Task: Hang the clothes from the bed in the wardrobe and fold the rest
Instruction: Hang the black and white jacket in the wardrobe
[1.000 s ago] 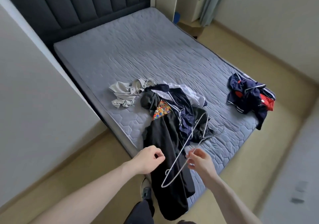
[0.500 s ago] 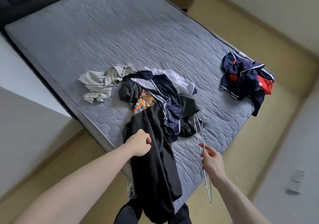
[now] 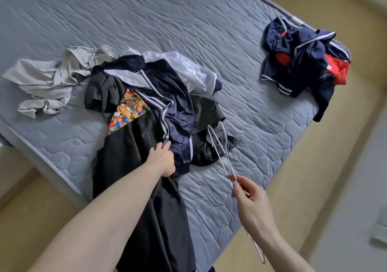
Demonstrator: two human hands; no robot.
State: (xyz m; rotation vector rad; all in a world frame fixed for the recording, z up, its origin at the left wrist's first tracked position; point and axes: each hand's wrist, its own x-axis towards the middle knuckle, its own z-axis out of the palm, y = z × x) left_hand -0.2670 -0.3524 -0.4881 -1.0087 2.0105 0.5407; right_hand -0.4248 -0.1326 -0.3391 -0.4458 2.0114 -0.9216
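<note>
Currently we see our left hand (image 3: 162, 157) stretched out over the heap of clothes on the bed (image 3: 209, 20), its fingers curled onto the hem of the navy striped jacket (image 3: 173, 112) and gripping that fabric. Directly under and behind these fingers lies the black garment (image 3: 134, 167), which runs off the mattress edge toward us; its colourful printed panel (image 3: 127, 111) sits beyond the fingertips, slightly to the left.

Our right hand (image 3: 250, 201) pinches a thin white wire hanger (image 3: 219, 152) between thumb and forefinger, the other fingers loosely bent. From the pinch the wire reaches forward onto a dark crumpled piece (image 3: 207, 108); its other end pokes out below the wrist, over the floor (image 3: 345, 125).

Far left of the left fingers lies a crumpled grey garment (image 3: 46, 81). A white garment (image 3: 188, 68) peeks from under the jacket. Well beyond the right fingers, near the mattress corner, sits a navy-and-red bundle (image 3: 303, 62), apart from the main heap.
</note>
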